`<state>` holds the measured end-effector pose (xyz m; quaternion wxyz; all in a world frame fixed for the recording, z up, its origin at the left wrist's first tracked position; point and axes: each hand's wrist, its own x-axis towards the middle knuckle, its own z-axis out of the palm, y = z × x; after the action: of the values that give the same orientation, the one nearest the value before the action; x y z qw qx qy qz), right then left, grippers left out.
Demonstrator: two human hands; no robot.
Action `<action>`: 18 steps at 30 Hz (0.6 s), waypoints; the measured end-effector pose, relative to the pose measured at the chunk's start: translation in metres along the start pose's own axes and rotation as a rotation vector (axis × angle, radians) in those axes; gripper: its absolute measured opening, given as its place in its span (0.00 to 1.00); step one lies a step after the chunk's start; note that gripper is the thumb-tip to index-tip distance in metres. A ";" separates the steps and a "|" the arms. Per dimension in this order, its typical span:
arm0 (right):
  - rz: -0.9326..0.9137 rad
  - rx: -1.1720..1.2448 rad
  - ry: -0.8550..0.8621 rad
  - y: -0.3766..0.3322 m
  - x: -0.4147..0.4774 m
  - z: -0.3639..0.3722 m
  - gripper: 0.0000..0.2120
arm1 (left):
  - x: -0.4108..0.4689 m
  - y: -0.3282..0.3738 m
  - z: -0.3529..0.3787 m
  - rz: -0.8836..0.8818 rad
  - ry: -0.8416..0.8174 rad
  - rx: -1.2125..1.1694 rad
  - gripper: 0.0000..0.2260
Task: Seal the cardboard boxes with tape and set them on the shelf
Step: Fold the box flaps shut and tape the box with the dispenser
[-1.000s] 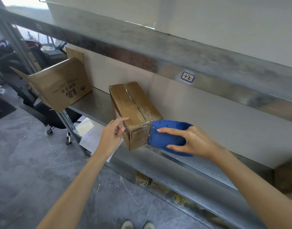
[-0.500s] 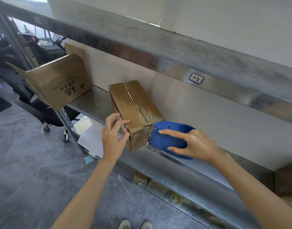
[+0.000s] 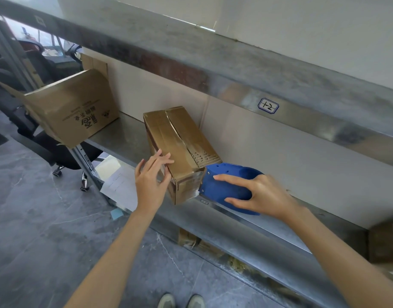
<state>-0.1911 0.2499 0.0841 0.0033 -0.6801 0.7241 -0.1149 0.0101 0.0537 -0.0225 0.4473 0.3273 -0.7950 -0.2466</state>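
Note:
A small brown cardboard box [image 3: 180, 138] lies on the steel shelf [image 3: 124, 138], its near end jutting over the front edge. Glossy clear tape runs along its top seam and down the near end. My left hand [image 3: 152, 181] lies flat against the box's near left corner, fingers straight across the top edge. My right hand [image 3: 257, 194] grips a blue tape dispenser [image 3: 226, 187], whose toothed front edge touches the box's near right end.
A larger open cardboard box [image 3: 73, 110] with printed lettering hangs over the shelf's left end. An upper shelf beam [image 3: 213, 70] with a label runs overhead. Another box [image 3: 384, 243] sits at far right. An office chair [image 3: 64, 156], papers and grey floor lie below left.
My left hand has moved up from the box's side to rest flat on its near left corner. The dispenser and right hand stay against the box's near end.

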 end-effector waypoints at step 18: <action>0.011 -0.015 -0.024 0.001 -0.003 0.000 0.29 | 0.001 -0.002 0.000 0.009 -0.043 -0.002 0.15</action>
<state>-0.1918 0.2533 0.0836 0.0073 -0.6773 0.7286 -0.1014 0.0101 0.0514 -0.0230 0.4316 0.3180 -0.8055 -0.2526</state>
